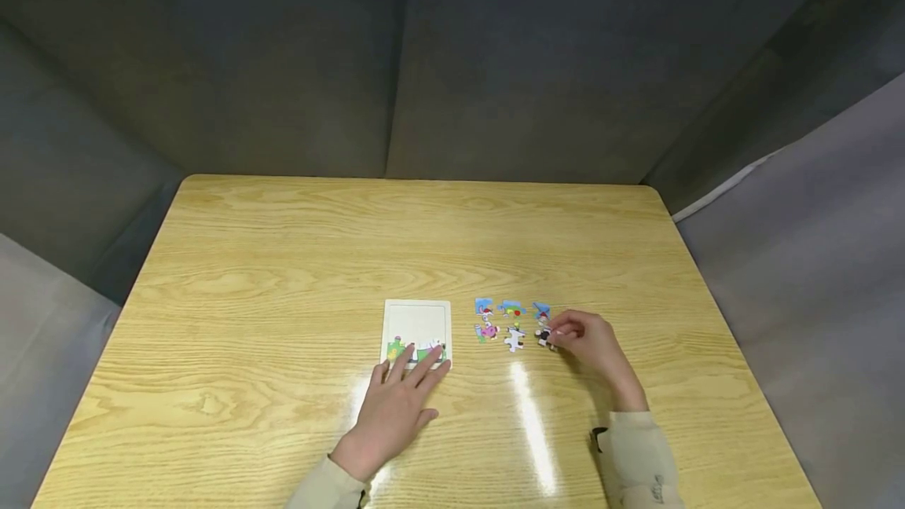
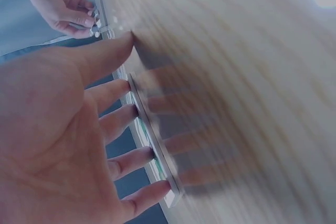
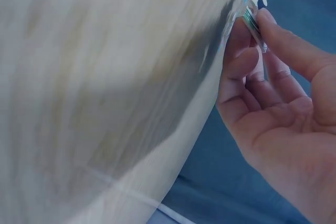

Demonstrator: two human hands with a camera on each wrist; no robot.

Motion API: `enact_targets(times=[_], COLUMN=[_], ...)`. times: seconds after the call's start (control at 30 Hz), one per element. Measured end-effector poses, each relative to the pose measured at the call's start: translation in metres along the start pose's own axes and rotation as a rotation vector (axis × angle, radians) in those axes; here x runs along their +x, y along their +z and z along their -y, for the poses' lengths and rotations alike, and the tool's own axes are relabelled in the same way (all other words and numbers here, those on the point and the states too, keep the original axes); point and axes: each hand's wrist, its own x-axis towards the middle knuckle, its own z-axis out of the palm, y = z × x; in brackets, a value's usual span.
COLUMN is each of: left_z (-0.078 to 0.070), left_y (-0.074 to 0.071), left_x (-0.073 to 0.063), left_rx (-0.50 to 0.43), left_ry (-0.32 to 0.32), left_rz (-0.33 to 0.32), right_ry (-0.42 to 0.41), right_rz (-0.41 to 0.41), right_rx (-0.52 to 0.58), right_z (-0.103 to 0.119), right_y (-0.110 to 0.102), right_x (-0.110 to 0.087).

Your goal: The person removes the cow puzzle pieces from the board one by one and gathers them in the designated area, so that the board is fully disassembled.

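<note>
A shallow white puzzle tray [image 1: 417, 319] lies on the table, with a row of green, picture-printed pieces [image 1: 393, 349] along its near side. The spread fingers of my left hand [image 1: 391, 415] rest on that near part, covering some of the row. In the left wrist view, its fingertips [image 2: 146, 153] touch the tray's edge. To the right, my right hand [image 1: 594, 346] pinches a puzzle piece [image 3: 253, 24] between thumb and fingers, tilted up from the table. Loose pieces lie just left of it, including a white one [image 1: 514, 338] and a pink one [image 1: 488, 331].
Three blue-topped pieces, the leftmost [image 1: 484, 305] nearest the tray, form the far row of the loose group. The wooden table [image 1: 283, 258] extends around everything. Dark grey curtains [image 1: 530, 85] stand beyond its far edge and at both sides.
</note>
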Motion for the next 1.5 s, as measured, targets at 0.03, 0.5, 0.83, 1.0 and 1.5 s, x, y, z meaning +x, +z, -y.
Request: enact_targets(times=[0.03, 0.5, 0.83, 1.0, 1.5], left_z=[0.0, 0.0, -0.001, 0.0, 0.0], left_y=[0.0, 0.001, 0.002, 0.003, 0.002], left_x=[0.0, 0.0, 0.0, 0.0, -0.003], left_rx=[0.0, -0.005, -0.009, -0.026, -0.085], left_ry=[0.001, -0.004, 0.003, 0.005, -0.007], left_rz=[-0.001, 0.004, -0.007, -0.019, -0.019], right_ry=[0.012, 0.021, 0.016, 0.01, -0.079], right_rz=[0.006, -0.008, -0.045, -0.063, -0.001], right_rx=[0.001, -0.055, -0.049, -0.016, 0.074], right_z=[-0.001, -0.003, -0.006, -0.003, 0.037], right_y=[0.0, 0.006, 0.008, 0.005, 0.026], right_x=[-0.001, 0.0, 0.002, -0.002, 0.0])
